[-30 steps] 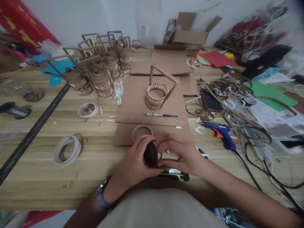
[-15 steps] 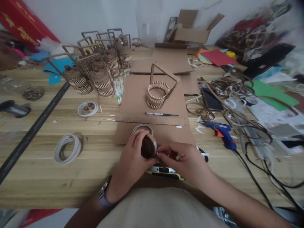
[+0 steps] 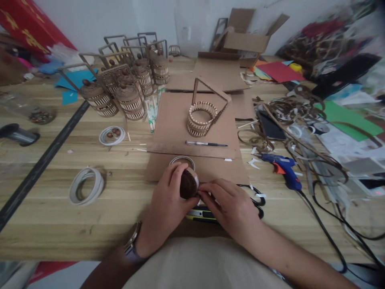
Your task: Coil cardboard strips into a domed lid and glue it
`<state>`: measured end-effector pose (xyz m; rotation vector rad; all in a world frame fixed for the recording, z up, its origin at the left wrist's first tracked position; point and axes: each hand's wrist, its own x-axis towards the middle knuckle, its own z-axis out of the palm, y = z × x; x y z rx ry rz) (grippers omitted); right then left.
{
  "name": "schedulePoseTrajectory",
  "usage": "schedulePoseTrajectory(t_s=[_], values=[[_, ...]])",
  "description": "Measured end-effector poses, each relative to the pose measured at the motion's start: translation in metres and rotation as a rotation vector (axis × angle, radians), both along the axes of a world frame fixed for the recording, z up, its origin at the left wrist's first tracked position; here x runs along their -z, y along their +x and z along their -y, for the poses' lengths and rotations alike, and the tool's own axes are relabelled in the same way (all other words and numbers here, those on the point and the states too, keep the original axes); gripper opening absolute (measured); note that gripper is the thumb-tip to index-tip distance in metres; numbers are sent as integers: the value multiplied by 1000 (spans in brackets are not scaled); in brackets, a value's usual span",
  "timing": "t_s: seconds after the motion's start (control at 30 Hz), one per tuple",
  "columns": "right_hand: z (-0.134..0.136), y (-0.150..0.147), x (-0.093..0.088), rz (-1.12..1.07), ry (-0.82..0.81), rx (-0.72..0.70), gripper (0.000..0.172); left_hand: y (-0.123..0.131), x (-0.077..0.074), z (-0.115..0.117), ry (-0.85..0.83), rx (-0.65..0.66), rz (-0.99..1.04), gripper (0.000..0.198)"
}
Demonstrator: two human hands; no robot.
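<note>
My left hand point(image 3: 164, 206), wearing a wristwatch, is closed around a small round brown coil of strip point(image 3: 189, 186), hollow and dark inside, with a pale patch on its outer side. At the coil's right edge, my right hand point(image 3: 233, 202) has thumb and forefinger pinched together; the fingers hide exactly what part they grip. Below the hands lies a yellow-and-black utility knife point(image 3: 200, 213), partly covered by the right hand. Just beyond the coil, a pale ring point(image 3: 183, 160) rests on the cardboard point(image 3: 216, 166). Black scissor handles point(image 3: 257, 200) show beside the right hand.
A round slatted basket with an angled handle point(image 3: 201, 124) and a pen point(image 3: 207, 143) lie on cardboard. Several lidded baskets point(image 3: 130, 103) stand back left. White strip rolls point(image 3: 87, 186) lie left. At right are a blue glue gun point(image 3: 284, 168), its cord and tangled brown strips point(image 3: 300, 106).
My right hand has turned slightly, its fingers drawn closer together against the coil's edge, uncovering more of the scissor handles. The left hand keeps its hold. The view has shifted a little.
</note>
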<state>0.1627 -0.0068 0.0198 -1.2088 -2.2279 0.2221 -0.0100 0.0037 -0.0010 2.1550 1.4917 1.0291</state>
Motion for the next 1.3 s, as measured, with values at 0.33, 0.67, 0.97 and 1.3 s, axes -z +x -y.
schedulePoseTrajectory(t_s=[0.33, 0.67, 0.97, 1.3], values=[[1, 1, 1, 71, 10, 0, 25, 0, 1, 5, 14, -3, -74, 69], [1, 0, 3, 106, -9, -9, 20, 1, 4, 6, 10, -6, -80, 70], [1, 0, 3, 118, -28, -47, 23, 2, 5, 8, 1, 6, -86, 65], [4, 1, 7, 21, -73, -5, 19, 4, 6, 8, -8, 21, -48, 65]])
